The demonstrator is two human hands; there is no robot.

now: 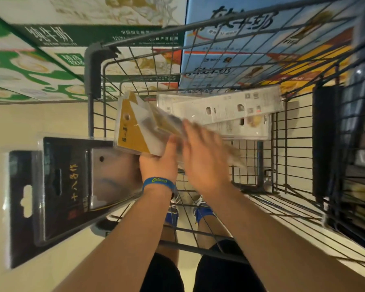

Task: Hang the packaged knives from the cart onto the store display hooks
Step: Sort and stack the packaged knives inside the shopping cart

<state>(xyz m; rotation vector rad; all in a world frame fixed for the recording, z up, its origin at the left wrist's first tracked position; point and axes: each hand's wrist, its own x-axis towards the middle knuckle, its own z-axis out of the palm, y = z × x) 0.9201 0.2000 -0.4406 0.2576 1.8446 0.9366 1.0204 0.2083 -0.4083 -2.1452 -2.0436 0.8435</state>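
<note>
My left hand (158, 163) grips a fan of packaged knives: black packs (67, 186) stick out leftward, a yellow pack (133, 127) on top. My right hand (200, 152), blurred and open, lies flat on it. Beyond, white packs (230, 110) lie crosswise in the cart (293, 144), nearer my right hand.

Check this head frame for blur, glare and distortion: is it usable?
Head view: the right hand is smeared by motion blur, as is the yellow package it touches; the left hand is sharper. The black knife packages show soft glare on their plastic. The cart wires bow from wide-angle distortion. Lighting is even; usable, barely.
</note>
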